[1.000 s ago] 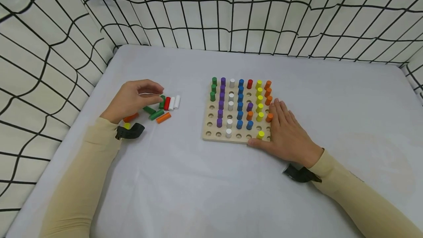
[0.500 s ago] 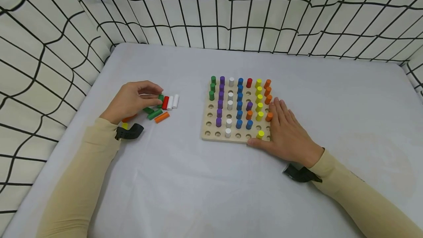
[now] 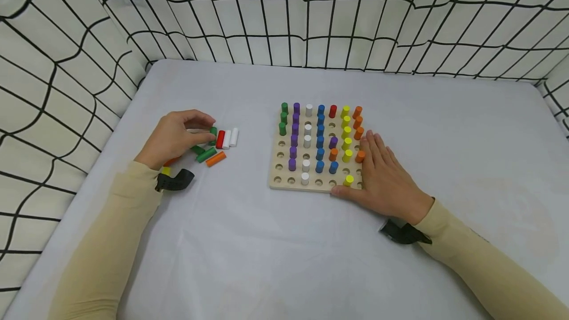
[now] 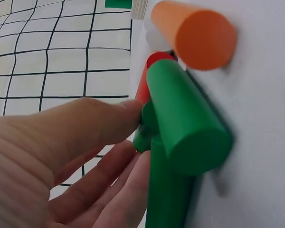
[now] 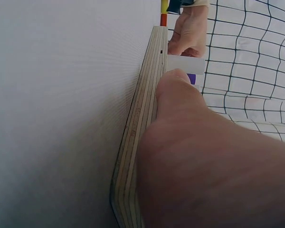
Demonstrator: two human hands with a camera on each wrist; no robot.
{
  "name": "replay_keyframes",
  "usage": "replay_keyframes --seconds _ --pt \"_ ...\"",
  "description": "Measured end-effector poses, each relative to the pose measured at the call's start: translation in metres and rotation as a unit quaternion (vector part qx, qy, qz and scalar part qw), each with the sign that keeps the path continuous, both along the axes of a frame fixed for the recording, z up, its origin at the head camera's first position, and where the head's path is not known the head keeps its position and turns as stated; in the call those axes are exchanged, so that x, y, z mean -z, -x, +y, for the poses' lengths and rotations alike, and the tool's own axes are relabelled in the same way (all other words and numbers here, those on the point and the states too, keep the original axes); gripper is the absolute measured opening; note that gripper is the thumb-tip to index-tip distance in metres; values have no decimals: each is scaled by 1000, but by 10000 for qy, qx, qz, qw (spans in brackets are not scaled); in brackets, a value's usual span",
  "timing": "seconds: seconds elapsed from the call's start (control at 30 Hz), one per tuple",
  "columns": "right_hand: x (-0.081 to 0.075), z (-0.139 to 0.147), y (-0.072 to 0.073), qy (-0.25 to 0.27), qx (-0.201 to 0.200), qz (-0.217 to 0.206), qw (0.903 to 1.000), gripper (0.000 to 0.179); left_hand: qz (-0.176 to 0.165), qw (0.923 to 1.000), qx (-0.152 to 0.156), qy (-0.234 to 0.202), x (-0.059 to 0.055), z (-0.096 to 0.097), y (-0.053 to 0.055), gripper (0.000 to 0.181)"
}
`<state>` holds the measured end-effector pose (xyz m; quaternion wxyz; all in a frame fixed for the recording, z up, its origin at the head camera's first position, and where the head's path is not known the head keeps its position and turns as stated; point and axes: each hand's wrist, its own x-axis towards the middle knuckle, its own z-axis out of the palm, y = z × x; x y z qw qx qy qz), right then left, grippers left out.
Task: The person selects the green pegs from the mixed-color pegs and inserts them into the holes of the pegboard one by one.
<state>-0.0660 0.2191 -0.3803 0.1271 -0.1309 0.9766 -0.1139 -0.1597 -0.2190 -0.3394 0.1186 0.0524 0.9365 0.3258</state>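
On the left in the head view, my left hand [image 3: 175, 135] pinches a green peg [image 3: 213, 135] between thumb and fingers. That peg stands beside a red peg [image 3: 220, 139] and two white pegs [image 3: 226, 139] in a row. Closer to me lie another green peg [image 3: 206, 155] and an orange peg [image 3: 216, 159]. The left wrist view has a large green peg [image 4: 187, 118] in front of the fingertips, partly hiding the pinched one. My right hand [image 3: 386, 179] rests with straight fingers along the right side of the wooden pegboard [image 3: 277, 172], its thumb at the near edge.
Colored pegs stand in columns on the board, among several bare holes. A yellow peg [image 3: 166, 171] lies partly hidden by the left wrist. Black wire grid panels [image 3: 306, 19] border the white table [image 3: 266, 251] at the back and sides.
The head view has shifted slightly, so the pegs and board appear a little further left. Both hands keep nearly the same places, the left at the green peg, the right against the board.
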Motion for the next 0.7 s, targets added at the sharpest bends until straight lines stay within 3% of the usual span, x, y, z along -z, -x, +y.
replay_keyframes --seconds 0.5,0.7 --pt "-1 0 0 11 28 -23 10000 135 188 9996 -35 185 1 3 -1 39" --pt "-1 0 0 -4 32 -20 10000 135 107 9994 -77 330 0 5 -1 39"
